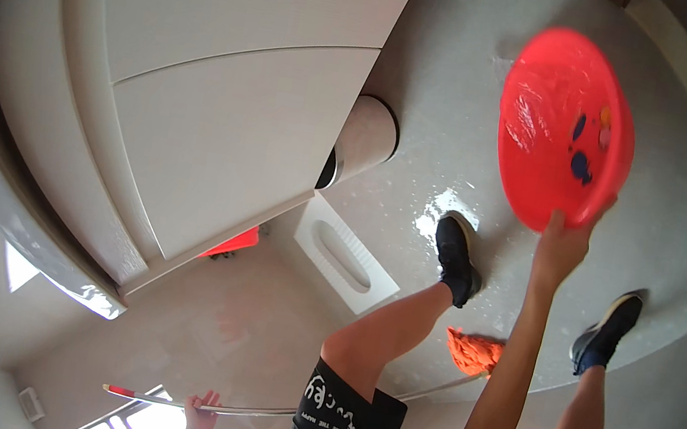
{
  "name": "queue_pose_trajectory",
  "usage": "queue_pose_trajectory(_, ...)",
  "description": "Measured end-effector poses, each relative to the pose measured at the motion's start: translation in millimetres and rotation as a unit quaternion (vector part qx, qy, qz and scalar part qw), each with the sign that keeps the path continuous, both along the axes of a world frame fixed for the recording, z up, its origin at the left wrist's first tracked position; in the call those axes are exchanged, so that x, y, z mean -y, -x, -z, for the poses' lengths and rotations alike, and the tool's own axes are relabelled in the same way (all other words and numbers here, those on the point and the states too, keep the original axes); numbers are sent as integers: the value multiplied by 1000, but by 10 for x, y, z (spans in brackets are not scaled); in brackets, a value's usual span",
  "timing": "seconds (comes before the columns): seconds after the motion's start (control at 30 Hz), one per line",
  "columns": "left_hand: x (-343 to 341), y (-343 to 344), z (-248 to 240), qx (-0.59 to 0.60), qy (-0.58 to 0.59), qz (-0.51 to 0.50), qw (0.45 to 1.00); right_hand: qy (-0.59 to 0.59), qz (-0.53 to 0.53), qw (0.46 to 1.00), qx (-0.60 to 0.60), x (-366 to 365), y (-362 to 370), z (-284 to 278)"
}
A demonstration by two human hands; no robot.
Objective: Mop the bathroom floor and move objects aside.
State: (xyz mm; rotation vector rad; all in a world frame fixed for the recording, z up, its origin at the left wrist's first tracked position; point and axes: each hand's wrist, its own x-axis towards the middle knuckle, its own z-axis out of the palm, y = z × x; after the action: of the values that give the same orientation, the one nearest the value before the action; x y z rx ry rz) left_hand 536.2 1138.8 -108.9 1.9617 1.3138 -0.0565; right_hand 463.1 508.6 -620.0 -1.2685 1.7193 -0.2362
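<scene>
My right hand (pixel 562 249) grips the near rim of a red plastic basin (pixel 541 120). The basin is held out over the floor at the upper right; its glossy inside shows dark blue and yellow printed patches. At the lower left, my left hand (pixel 201 416) is around the pale handle of a mop (pixel 260 412), near its red-tipped end. Some of its fingers stick up from the pole. The handle runs behind my leg toward the orange mop head (pixel 473 353), which lies on the floor between my feet, partly hidden by my right forearm.
A white squat toilet (pixel 346 256) is set in the floor left of my feet. Beyond it stands a round bin (pixel 368 135) beside a large pale panel (pixel 246 89). A wet, shiny patch (pixel 445 213) lies by my left shoe. A red object (pixel 234 242) shows under the panel's edge.
</scene>
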Motion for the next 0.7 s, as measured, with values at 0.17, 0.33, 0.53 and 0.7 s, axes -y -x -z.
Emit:
queue_pose_trajectory(0.17,74,145,-66,0,48,51,998,70,-11,997,42,327,-725,203)
queue_pose_trajectory(0.33,121,94,-78,16,23,53,998,93,1,993,68,700,-963,476)
queue_pose_trajectory(0.53,118,131,-147,7,19,50,999,125,26,991,48,843,-816,459)
queue_pose_trajectory(0.7,411,-63,47,6,15,19,1000,157,47,986,9,1176,-518,371)
